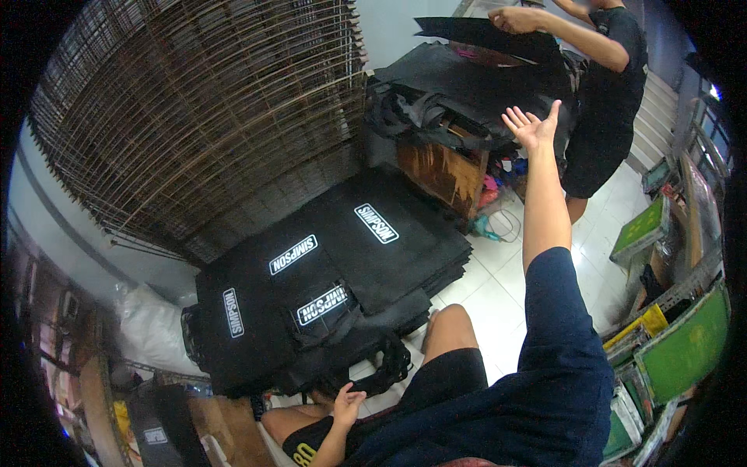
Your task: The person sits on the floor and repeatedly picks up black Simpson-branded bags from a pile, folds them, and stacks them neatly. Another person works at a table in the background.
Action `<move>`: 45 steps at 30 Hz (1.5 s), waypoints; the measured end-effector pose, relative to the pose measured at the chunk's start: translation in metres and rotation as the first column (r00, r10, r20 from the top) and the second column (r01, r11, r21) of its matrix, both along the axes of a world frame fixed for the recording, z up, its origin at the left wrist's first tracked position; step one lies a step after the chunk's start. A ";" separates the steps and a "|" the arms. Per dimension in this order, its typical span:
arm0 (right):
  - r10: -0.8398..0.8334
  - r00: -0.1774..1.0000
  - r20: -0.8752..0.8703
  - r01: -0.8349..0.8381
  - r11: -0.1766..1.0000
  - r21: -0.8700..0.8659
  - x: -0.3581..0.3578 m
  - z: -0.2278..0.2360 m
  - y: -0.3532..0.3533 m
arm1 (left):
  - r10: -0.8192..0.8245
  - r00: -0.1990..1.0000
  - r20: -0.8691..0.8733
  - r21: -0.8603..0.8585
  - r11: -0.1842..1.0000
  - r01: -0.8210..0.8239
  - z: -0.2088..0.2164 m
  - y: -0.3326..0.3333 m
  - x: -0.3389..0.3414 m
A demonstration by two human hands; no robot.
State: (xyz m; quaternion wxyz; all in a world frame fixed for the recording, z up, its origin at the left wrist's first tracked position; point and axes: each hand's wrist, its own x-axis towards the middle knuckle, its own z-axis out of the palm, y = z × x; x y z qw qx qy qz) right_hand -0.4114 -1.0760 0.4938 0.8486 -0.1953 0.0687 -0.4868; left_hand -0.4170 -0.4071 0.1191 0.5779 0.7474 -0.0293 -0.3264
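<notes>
A wide stack of black fabric sheets (327,226) with white printed labels lies before me. On its near part rests a smaller black fabric piece (325,308), also labelled. My left hand (348,406) is low by my leg, beside black straps (381,370) that hang at the stack's near edge; its fingers are loosely bent and apart, with nothing seen in them. My right hand (533,128) reaches far forward, palm up and fingers spread, holding nothing. It is near a pile of black fabric (475,78) on a wooden cabinet; whether it touches the pile I cannot tell.
A co-worker in black (611,101) stands at the far right, one hand gripping a black sheet (451,29). A tall metal wire rack (210,101) rises behind the stack. The wooden cabinet (443,175) stands beyond it. Green frames (685,346) lean at right; a white plastic bag (152,327) sits left.
</notes>
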 end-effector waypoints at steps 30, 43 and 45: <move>0.195 0.951 -0.238 -0.290 0.826 -0.483 -0.040 -0.130 0.205 | 0.084 0.979 0.187 -0.821 0.561 0.109 0.379 -0.343 0.141; 0.435 0.882 -0.181 -0.421 0.900 0.112 -0.083 -0.248 0.218 | 0.108 0.854 0.509 -0.384 0.916 0.113 0.387 0.044 0.220; 0.522 0.828 -0.206 -0.513 0.853 0.097 -0.086 -0.238 0.243 | 0.084 0.857 0.508 -0.294 0.952 0.081 0.363 0.096 0.204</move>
